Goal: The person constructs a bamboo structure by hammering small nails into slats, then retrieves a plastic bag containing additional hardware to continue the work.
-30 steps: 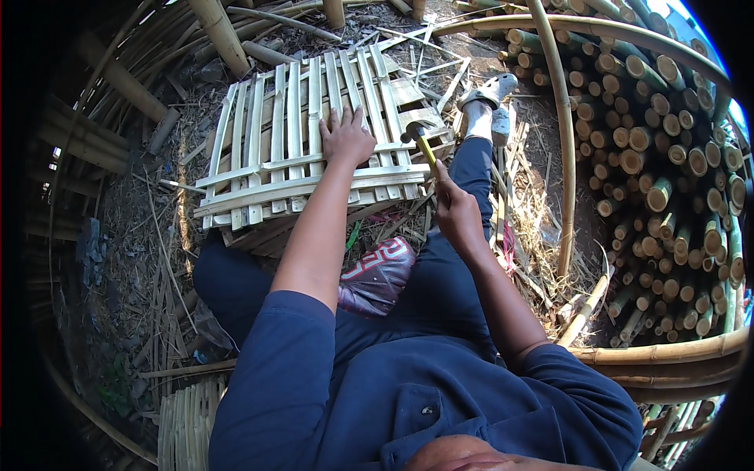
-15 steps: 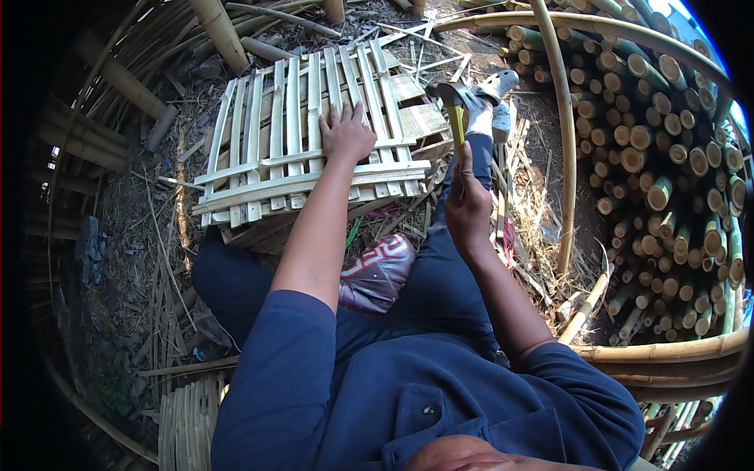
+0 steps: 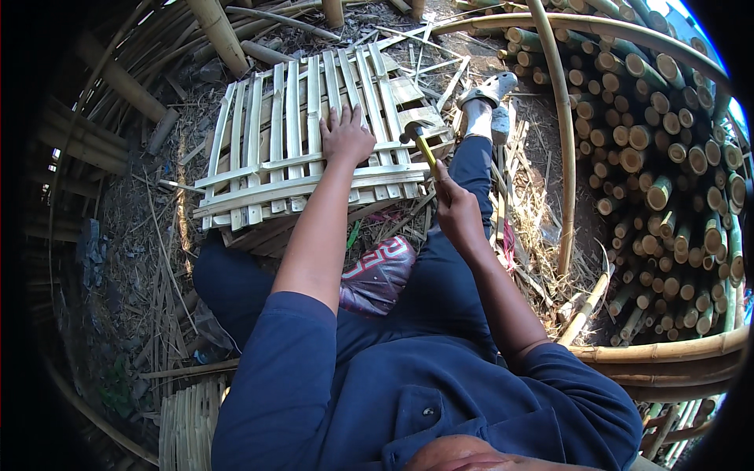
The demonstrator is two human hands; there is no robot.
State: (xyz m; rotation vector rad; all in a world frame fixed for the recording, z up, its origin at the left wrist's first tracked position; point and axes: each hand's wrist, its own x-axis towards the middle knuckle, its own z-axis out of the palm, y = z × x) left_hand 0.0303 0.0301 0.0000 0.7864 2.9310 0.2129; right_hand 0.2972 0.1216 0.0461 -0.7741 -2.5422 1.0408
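Note:
A panel of pale bamboo slats (image 3: 279, 118), crossed by strips near its lower edge, lies on a low stack of boards in front of me. My left hand (image 3: 346, 135) rests flat on its slats, fingers spread. My right hand (image 3: 458, 202) is wrapped round the yellow handle of a claw hammer (image 3: 423, 144). The hammer's dark head hangs close to the panel's right side; whether it touches a slat I cannot tell. Between my legs lies a crumpled printed plastic bag (image 3: 378, 275).
A big pile of cut bamboo poles (image 3: 644, 173) stands on the right, behind an upright bamboo post (image 3: 561, 141). Bamboo poles (image 3: 216, 35) stand at the upper left. A bundle of slats (image 3: 191, 420) lies at the lower left. Bamboo scraps litter the ground.
The hammer has swung down and left, from above my shoe toward the panel's right side, and my right hand has moved with it. My left hand has stayed in place.

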